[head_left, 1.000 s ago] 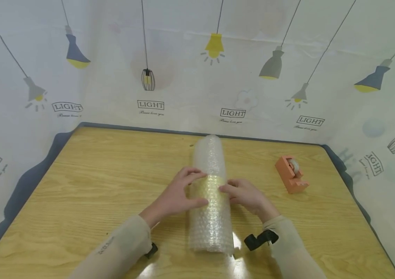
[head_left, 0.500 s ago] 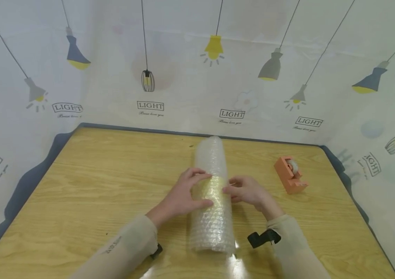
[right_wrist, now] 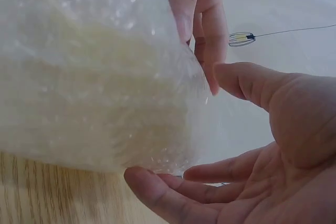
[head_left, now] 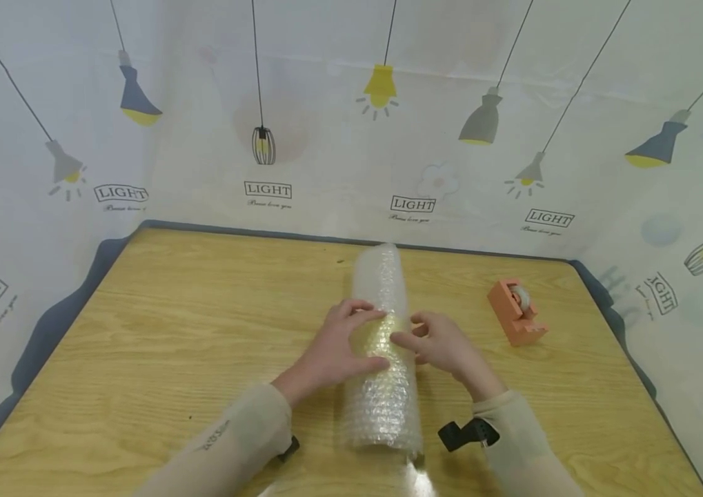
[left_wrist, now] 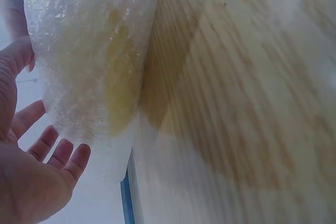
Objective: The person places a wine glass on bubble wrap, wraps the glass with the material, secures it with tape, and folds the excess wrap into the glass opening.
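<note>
A roll of clear bubble wrap [head_left: 382, 407] lies lengthwise on the wooden table [head_left: 202, 304], pointing away from me. Something yellow [left_wrist: 121, 82] shows through its layers near the middle; its kind is hidden. My left hand [head_left: 335, 348] rests over the left side and top of the roll, thumb and fingers spread apart. On the other side, my right hand [head_left: 444, 343] touches the roll's right flank with its fingers. In the right wrist view, the right hand's fingertips [right_wrist: 139, 179] lie at the lower edge of the wrap, while its thumb stands off the plastic.
An orange tape dispenser [head_left: 515, 314] with a roll of tape stands to the right of the wrap. Behind the table hangs a pale cloth [head_left: 326, 90] printed with lamps. Black straps [head_left: 469, 435] sit at the wrists.
The bubble wrap roll has shifted slightly to the right. My left hand has moved right along with it; the right hand has stayed close against its side.
</note>
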Action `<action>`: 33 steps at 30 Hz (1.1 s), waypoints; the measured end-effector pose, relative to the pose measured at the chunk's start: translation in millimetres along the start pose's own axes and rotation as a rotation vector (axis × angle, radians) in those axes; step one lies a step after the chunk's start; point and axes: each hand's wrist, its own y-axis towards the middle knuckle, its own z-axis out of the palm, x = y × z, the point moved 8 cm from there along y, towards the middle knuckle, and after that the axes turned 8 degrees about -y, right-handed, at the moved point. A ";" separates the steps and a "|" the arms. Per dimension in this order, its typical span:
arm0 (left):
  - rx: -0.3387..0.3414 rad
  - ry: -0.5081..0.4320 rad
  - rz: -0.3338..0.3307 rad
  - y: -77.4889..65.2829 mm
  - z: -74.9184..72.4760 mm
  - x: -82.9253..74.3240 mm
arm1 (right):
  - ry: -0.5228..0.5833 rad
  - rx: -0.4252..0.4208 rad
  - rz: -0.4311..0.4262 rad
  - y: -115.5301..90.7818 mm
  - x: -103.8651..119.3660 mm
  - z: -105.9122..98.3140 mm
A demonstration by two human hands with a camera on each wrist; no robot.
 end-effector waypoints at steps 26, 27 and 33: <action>0.040 0.061 -0.002 10.1 11.6 -16.4 | -0.101 -0.095 0.061 4.8 -10.9 -1.3; 0.040 0.048 -0.012 10.1 10.0 -14.8 | -0.072 -0.098 0.064 5.0 -12.5 -1.3; 0.049 -0.021 -0.061 8.2 1.5 -3.7 | 0.148 -0.027 0.041 10.0 -19.9 4.7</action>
